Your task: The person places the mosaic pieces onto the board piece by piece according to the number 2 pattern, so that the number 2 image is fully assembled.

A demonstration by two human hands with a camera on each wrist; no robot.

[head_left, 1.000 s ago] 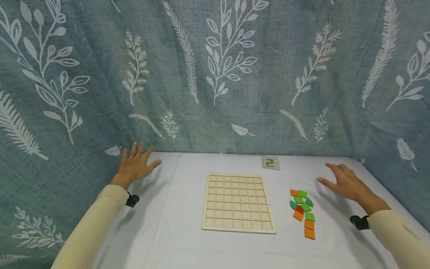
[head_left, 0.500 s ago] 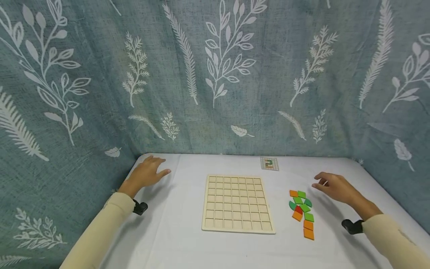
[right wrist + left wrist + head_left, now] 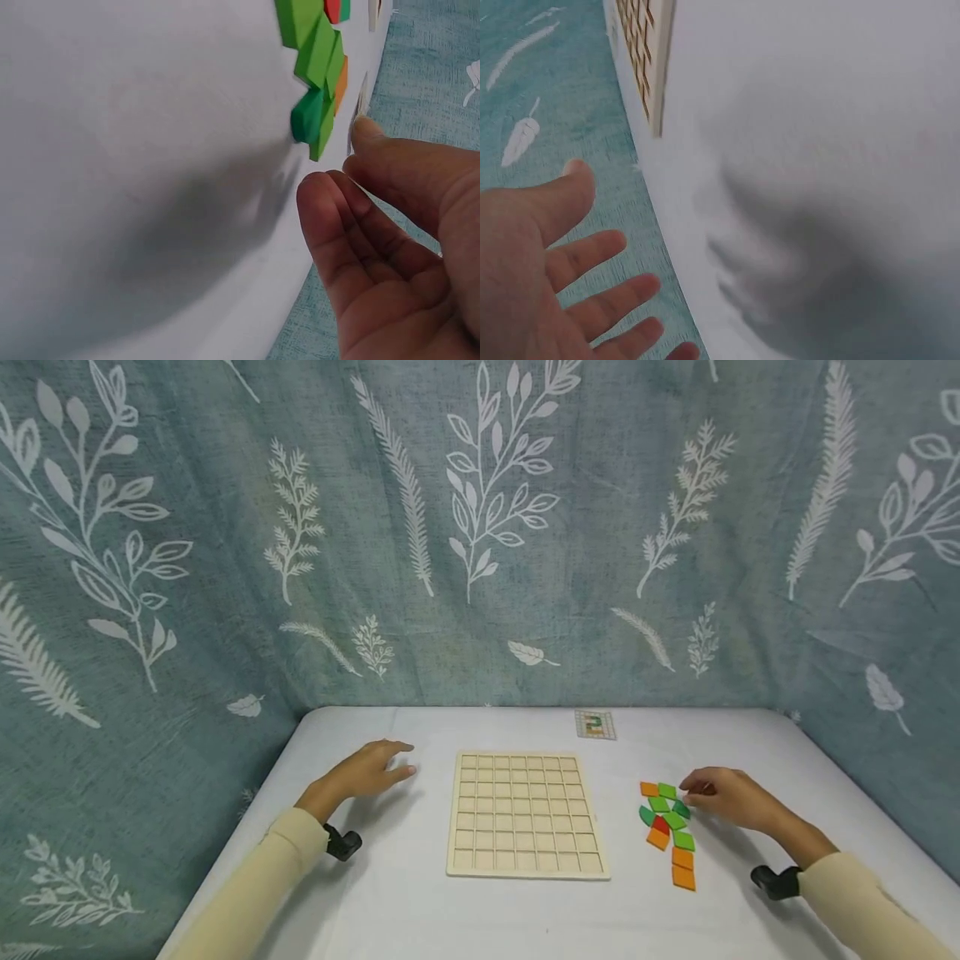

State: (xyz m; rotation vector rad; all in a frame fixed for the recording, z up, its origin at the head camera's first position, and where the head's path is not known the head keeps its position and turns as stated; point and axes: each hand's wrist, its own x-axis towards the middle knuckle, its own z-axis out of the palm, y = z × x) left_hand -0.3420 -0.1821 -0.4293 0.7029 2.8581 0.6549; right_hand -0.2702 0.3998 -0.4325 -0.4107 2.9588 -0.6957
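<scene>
A pale wooden grid board (image 3: 525,816) lies flat on the white table. Right of it is a loose cluster of flat pieces: orange squares (image 3: 682,858), light green pieces (image 3: 675,820), dark green rounded ones and a red piece (image 3: 661,826). My right hand (image 3: 729,795) hovers at the cluster's far right edge, nearest the dark green rounded piece (image 3: 306,116). Its fingers are bent and its thumb stands apart, with nothing between them. My left hand (image 3: 367,770) is held above the table left of the board, fingers spread in the left wrist view, holding nothing.
A small card (image 3: 596,724) with a printed coloured grid lies near the table's back edge. Blue-green cloth (image 3: 420,635) with white leaf prints hangs behind and along both sides. White cloth (image 3: 390,893) covers the table.
My left hand has come down and to the right, towards the board. The right hand has moved left and down to the coloured pieces. The pieces and board have stayed put.
</scene>
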